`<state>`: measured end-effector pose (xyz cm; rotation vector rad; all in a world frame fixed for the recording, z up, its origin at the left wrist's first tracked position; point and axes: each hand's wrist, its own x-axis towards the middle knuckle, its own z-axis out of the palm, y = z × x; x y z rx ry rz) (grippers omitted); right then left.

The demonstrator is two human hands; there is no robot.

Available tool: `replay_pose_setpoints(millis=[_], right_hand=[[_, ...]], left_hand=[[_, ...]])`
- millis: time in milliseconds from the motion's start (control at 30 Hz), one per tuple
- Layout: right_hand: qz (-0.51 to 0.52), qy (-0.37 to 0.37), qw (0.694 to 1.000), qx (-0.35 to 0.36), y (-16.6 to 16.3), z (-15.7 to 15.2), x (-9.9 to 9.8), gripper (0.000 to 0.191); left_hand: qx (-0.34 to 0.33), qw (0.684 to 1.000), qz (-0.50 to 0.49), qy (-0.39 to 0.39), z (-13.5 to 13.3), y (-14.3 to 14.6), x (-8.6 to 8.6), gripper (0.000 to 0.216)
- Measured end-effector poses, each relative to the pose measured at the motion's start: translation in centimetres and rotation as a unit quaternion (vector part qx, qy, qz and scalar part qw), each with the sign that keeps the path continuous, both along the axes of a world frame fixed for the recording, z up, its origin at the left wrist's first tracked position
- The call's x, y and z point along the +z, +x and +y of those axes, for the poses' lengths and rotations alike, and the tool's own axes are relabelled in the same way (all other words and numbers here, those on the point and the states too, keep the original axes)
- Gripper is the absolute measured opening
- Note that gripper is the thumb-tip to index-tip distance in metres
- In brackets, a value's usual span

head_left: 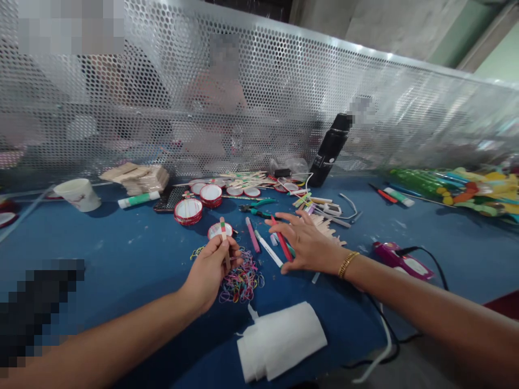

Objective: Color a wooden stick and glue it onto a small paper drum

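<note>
Stick (224, 236) stood pinched in my left fingers (234, 252) at the rubber-band pile (243, 283); right of that pile, my right fingers (286, 231) arched about the red marker (285, 248), grip uncertain. I judged it a pickup step, next needing a secure hold.

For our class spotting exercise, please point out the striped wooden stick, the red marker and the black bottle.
Striped wooden stick (223, 230): head view, striped upper part.
Red marker (284, 246): head view, barrel.
Black bottle (329, 150): head view, middle of body.

Muted light; glints on perforated screen (275, 92) behind worktop's far edge; soft shadows nearer front; right side blurred, stretched.
</note>
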<state>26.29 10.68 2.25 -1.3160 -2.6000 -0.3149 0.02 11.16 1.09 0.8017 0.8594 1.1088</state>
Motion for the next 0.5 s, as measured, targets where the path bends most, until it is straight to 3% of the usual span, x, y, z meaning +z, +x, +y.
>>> replay_pose_setpoints(millis=[333, 500], right_hand=[[0.026, 0.018, 0.999, -0.041, -1.9, 4.9, -1.2, 0.087], [0.024, 0.024, 0.998, -0.051, -1.0, 4.6, -0.3, 0.088]], left_hand=[[0.000, 1.000, 0.006, 0.003, 0.1, -0.1, -0.1, 0.035], [-0.003, 1.000, 0.003, 0.002, 0.1, -0.1, 0.1, 0.035]])
